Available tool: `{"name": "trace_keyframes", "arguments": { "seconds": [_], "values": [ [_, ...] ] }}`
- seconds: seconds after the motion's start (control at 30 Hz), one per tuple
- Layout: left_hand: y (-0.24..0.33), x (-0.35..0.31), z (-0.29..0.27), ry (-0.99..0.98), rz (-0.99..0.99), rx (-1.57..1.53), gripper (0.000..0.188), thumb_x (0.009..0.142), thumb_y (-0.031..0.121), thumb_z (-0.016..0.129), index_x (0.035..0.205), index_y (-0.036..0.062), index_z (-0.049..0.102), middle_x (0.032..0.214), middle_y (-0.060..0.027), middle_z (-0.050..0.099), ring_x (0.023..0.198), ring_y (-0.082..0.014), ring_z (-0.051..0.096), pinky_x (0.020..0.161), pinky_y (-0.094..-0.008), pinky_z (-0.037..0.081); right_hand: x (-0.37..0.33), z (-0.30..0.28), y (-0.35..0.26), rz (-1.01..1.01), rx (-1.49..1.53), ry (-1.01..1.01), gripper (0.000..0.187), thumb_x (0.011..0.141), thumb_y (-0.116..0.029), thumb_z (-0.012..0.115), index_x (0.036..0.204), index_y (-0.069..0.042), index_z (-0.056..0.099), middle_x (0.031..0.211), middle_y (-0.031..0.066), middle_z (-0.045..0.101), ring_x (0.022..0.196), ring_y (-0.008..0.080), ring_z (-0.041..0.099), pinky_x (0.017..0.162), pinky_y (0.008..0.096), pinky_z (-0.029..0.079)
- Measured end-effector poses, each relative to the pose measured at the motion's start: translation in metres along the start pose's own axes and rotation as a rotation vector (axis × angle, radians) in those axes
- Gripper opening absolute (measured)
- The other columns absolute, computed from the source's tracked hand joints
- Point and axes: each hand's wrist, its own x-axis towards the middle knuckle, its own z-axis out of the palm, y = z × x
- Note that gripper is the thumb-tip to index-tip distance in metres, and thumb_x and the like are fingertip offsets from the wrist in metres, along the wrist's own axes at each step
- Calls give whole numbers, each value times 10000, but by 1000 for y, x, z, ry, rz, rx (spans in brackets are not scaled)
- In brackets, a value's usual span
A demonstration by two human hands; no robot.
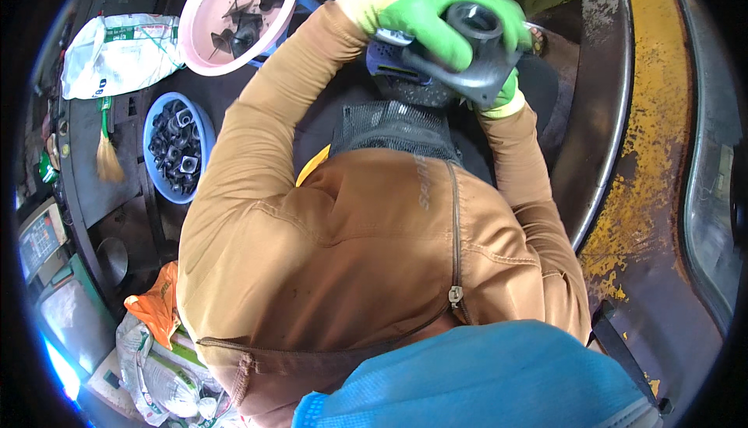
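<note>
The green-gloved left hand (427, 17) clamps a black, square-flanged, round-collared part (474, 77); the green-gloved right hand (509, 95) meets its edge, grip hidden, can't tell!

Grey lettering (425, 183) is carried sideways on the tan jacket (374, 233). Green block and dark characters are printed on the far-left white sack (128, 52); coloured print on the near-left sack (160, 377). Left-side panel (43, 241) markings: too small to be read.
</note>
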Motion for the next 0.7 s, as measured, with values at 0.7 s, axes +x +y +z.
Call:
{"name": "trace_keyframes", "arguments": {
  "seconds": [0.7],
  "values": [
    [-4,-16,34,481,181,467,435,682,121,814,1071,72,626,1210,-100,635,1153,-262,574,989,-400,465,16,-8,-22,102,252,-70,404,892,-158,609,1268,-51,507,1205,72,585,1117,170,582,899,308,492]
  ]
}}
